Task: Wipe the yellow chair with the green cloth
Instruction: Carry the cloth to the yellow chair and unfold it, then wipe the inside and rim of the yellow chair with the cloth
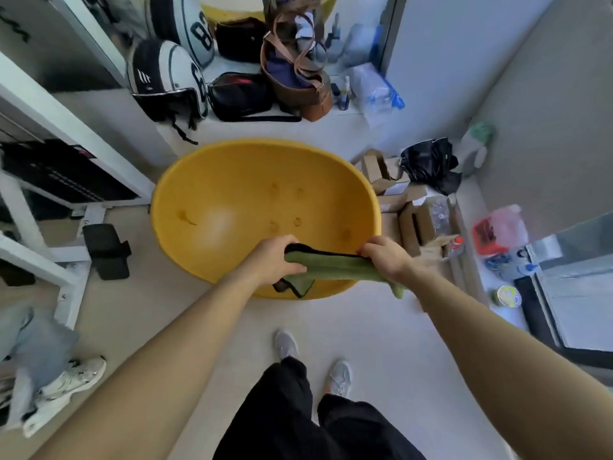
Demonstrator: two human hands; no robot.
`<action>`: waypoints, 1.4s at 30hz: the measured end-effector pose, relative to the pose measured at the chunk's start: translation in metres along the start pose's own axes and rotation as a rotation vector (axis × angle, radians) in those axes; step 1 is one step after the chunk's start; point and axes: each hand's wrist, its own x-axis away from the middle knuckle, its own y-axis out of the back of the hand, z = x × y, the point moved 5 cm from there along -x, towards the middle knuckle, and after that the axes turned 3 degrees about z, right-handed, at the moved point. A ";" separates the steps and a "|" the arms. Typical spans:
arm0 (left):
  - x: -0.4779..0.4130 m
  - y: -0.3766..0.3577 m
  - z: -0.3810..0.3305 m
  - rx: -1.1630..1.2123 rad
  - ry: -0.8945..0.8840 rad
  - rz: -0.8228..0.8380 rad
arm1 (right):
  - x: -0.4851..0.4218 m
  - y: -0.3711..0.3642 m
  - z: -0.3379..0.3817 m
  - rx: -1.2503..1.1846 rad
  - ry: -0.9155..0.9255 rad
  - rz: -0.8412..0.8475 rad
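Note:
The yellow chair (252, 200) is a round, bowl-shaped seat standing on the floor in front of me, with a few dark spots on its inner surface. A green cloth (335, 267) with a black edge is stretched between both hands, just above the chair's near rim. My left hand (273, 260) grips the cloth's left end, and a corner hangs below it. My right hand (386, 257) grips the right end, with a short tail drooping past the wrist.
Two helmets (169, 81), black pouches and a brown bag (295, 78) sit behind the chair. Cardboard boxes (418, 220) crowd its right side, a white metal frame (43, 180) its left. Shoes (66, 386) lie at lower left. My feet (311, 363) stand on pale floor.

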 end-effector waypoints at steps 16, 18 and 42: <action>-0.293 0.087 0.036 -0.053 -0.069 -0.289 | -0.299 0.041 0.078 0.545 0.287 -0.253; -0.312 0.062 0.061 -0.013 -0.042 -0.284 | -0.324 0.026 0.063 0.736 0.341 -0.218; -0.455 -0.281 0.200 -0.020 0.171 -0.270 | -0.481 -0.145 -0.189 1.702 0.311 0.258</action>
